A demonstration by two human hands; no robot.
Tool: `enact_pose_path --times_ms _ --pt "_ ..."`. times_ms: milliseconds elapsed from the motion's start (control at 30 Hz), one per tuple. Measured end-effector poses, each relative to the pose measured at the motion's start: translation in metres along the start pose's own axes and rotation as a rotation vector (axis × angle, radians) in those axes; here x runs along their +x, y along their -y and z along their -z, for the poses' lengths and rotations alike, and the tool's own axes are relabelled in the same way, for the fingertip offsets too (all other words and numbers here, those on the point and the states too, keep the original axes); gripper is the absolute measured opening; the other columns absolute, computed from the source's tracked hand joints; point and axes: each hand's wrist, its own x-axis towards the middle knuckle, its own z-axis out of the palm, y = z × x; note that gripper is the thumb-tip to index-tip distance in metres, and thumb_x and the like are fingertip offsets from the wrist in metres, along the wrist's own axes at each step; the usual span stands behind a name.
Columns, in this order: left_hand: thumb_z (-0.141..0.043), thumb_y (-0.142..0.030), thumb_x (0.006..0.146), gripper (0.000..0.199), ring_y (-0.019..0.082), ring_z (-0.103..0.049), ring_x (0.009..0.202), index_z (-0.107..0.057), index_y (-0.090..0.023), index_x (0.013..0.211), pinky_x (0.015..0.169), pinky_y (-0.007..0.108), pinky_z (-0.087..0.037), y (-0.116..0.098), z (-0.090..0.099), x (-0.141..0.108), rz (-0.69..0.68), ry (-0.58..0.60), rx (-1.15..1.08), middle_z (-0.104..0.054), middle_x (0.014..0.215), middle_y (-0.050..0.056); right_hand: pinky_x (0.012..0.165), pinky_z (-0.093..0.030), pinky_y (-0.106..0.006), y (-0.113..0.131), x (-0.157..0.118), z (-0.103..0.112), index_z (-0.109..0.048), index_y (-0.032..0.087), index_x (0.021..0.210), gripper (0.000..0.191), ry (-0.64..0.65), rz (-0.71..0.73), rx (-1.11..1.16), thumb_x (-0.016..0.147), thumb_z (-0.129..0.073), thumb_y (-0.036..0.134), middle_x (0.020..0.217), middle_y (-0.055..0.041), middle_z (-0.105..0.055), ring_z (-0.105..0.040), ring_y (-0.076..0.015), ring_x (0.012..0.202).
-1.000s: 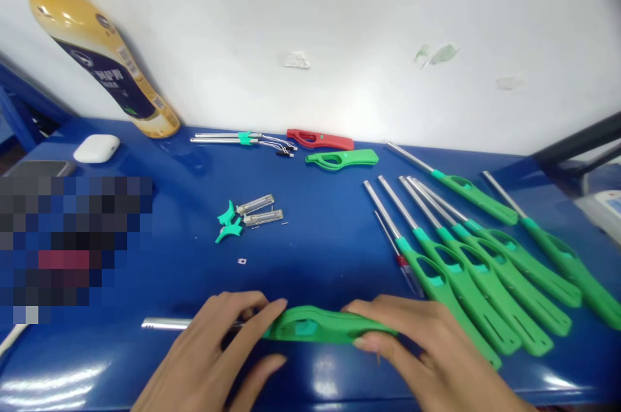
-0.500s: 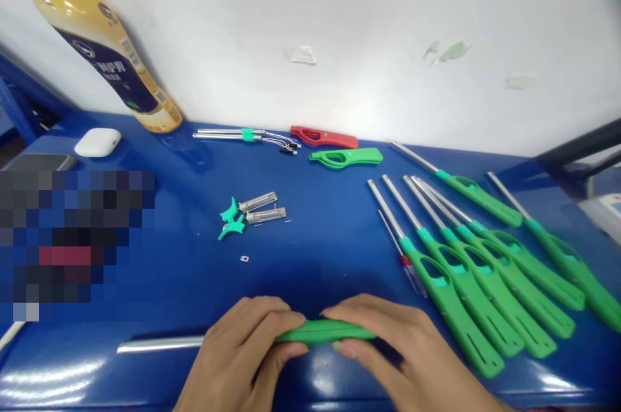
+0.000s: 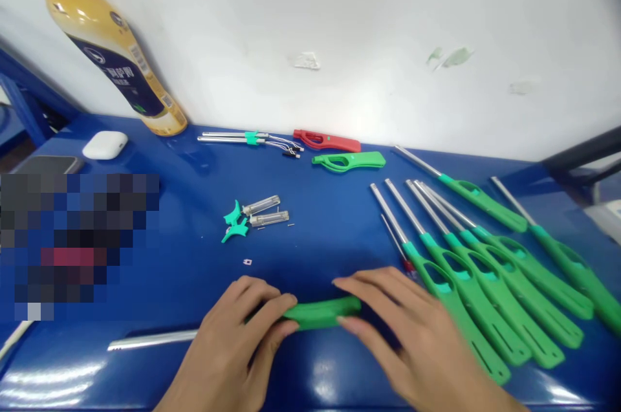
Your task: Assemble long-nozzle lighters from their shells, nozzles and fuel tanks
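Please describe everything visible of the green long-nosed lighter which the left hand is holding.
The long-nosed lighter has a green handle, apparently plastic, and a shiny metal tube with dark slots near its tip. It is held roughly level over the near part of the blue table, tube pointing left, handle edge-on. The left hand pinches the handle and hides its joint with the tube. The right hand has its thumb at the handle's free end, fingers spread; contact is unclear.

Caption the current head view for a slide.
Left hand holds a green lighter, right hand at its handle end, more lighters nearby.
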Motion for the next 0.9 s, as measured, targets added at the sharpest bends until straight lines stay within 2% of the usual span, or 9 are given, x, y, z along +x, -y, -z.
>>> enact_pose_path --times_ms 100,167,267,333,467,633,733,900 --pt "-0.056 -0.009 0.105 0.024 0.019 -0.058 0.102 -0.064 -0.017 0.126 0.09 0.033 -0.054 0.004 0.0 0.0 0.002 -0.03 0.106 -0.062 0.112 0.007 0.09 -0.061 -0.042 -0.012 0.018 0.009 -0.069 0.024 0.127 0.025 0.022 0.064 -0.091 0.109 -0.052 0.019 0.113 -0.0035 -0.077 -0.074 -0.0219 0.097" --pt "-0.054 -0.009 0.106 0.027 0.021 -0.056 0.105 -0.063 -0.016 0.129 0.093 0.038 -0.052 0.006 -0.001 0.0 -0.015 -0.033 0.183 -0.061 0.116 0.009 0.088 -0.06 -0.04 -0.017 0.037 0.012 -0.071 0.022 0.122 0.027 0.097 0.119 -0.132 0.107 -0.051 0.011 0.112 -0.0048 -0.077 -0.073 -0.0219 0.098" --pt "-0.052 -0.011 0.107 0.029 0.024 -0.054 0.108 -0.063 -0.015 0.133 0.094 0.042 -0.049 0.006 -0.003 0.0 -0.06 -0.029 0.267 -0.062 0.119 0.01 0.085 -0.059 -0.037 -0.021 0.069 0.007 -0.074 0.022 0.116 0.023 0.142 0.163 -0.143 0.106 -0.055 0.013 0.107 -0.0043 -0.077 -0.073 -0.0212 0.095" --pt "-0.054 -0.018 0.109 0.026 0.026 -0.054 0.11 -0.063 -0.016 0.133 0.094 0.044 -0.048 0.005 -0.004 -0.001 -0.082 -0.027 0.281 -0.063 0.12 0.011 0.086 -0.058 -0.036 -0.022 0.089 -0.001 -0.075 0.022 0.115 0.021 0.159 0.191 -0.15 0.107 -0.057 0.016 0.107 -0.0043 -0.077 -0.072 -0.0207 0.096" --pt "-0.056 -0.027 0.11 0.023 0.027 -0.054 0.108 -0.065 -0.017 0.128 0.093 0.044 -0.047 0.004 -0.007 -0.001 -0.088 -0.042 0.286 -0.066 0.118 0.011 0.084 -0.054 -0.033 -0.021 0.114 -0.018 -0.075 0.021 0.115 0.017 0.184 0.235 -0.167 0.107 -0.06 0.022 0.108 -0.0043 -0.077 -0.071 -0.0199 0.098" --pt "-0.057 -0.025 0.109 0.023 0.027 -0.054 0.108 -0.065 -0.015 0.128 0.094 0.044 -0.044 0.004 -0.009 -0.001 -0.078 -0.04 0.257 -0.066 0.118 0.01 0.072 -0.046 -0.029 -0.019 0.123 -0.031 -0.075 0.021 0.114 0.017 0.189 0.235 -0.191 0.109 -0.059 0.024 0.109 -0.005 -0.076 -0.068 -0.0181 0.093" --pt "-0.057 -0.024 0.109 0.023 0.027 -0.054 0.109 -0.065 -0.014 0.129 0.095 0.044 -0.043 0.004 -0.009 -0.001 -0.079 -0.038 0.247 -0.065 0.118 0.01 0.067 -0.041 -0.028 -0.018 0.124 -0.035 -0.074 0.02 0.112 0.017 0.194 0.209 -0.182 0.109 -0.057 0.018 0.108 -0.0045 -0.075 -0.067 -0.0176 0.093" --pt "-0.058 -0.024 0.109 0.023 0.026 -0.055 0.108 -0.066 -0.014 0.128 0.094 0.043 -0.043 0.006 -0.008 0.0 -0.102 -0.027 0.257 -0.067 0.117 0.01 0.07 -0.044 -0.027 -0.019 0.117 -0.029 -0.069 0.018 0.105 0.014 0.218 0.168 -0.098 0.105 -0.058 0.009 0.106 -0.0035 -0.074 -0.068 -0.0189 0.097"
